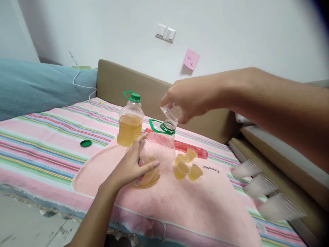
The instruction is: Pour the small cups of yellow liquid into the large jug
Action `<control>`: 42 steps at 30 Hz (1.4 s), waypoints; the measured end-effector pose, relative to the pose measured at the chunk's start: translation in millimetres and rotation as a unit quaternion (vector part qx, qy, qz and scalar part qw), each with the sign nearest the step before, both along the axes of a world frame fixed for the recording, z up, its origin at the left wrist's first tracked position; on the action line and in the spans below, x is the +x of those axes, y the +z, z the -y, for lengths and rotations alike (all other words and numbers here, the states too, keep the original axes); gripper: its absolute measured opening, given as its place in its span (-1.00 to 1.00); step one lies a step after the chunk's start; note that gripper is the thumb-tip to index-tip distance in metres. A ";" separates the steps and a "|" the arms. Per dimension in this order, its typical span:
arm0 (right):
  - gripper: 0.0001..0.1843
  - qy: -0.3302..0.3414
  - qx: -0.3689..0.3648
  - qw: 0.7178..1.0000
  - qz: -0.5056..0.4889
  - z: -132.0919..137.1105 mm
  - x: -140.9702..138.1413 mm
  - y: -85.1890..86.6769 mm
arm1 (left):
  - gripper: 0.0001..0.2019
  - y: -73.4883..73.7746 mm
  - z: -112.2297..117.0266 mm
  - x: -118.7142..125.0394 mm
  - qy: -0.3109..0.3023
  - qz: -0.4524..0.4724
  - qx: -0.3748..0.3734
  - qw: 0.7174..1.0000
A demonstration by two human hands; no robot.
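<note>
Bed [38,144], as I am viewing it: open bottle [155,154] sitting on the towel [195,202]; capped bottle [130,121] standing behind-left of it; four filled cups [187,164] resting just right; loose cap [85,143] lying far left; empty cups [262,187] lying at the right edge.

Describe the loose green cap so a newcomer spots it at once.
Start at the striped cloth and look left of the capped bottle. The green cap lies flat there, alone. Unlike the other green caps and rings, it sits on no bottle.

Two bare forearms, no sleeves, left hand [133,164], right hand [189,99]
</note>
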State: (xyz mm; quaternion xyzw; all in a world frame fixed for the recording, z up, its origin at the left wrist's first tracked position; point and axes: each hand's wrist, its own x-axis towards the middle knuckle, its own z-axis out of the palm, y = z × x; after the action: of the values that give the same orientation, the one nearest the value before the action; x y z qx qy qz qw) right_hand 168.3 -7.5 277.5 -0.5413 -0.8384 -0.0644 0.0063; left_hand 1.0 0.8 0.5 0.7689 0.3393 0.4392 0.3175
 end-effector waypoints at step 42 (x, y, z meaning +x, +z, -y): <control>0.08 -0.224 0.165 0.481 -0.832 101.2 255.8 -318.7 | -0.09 -15.9 -21.7 -13.8 0.076 -0.069 0.092 0.990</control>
State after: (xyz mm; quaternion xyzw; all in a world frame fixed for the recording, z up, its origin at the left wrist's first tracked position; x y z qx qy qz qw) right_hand 424.1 -108.8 -41.2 -0.5003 -0.2661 0.2799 0.7749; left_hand -12.8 22.5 -15.4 0.7953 0.3764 0.4370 0.1867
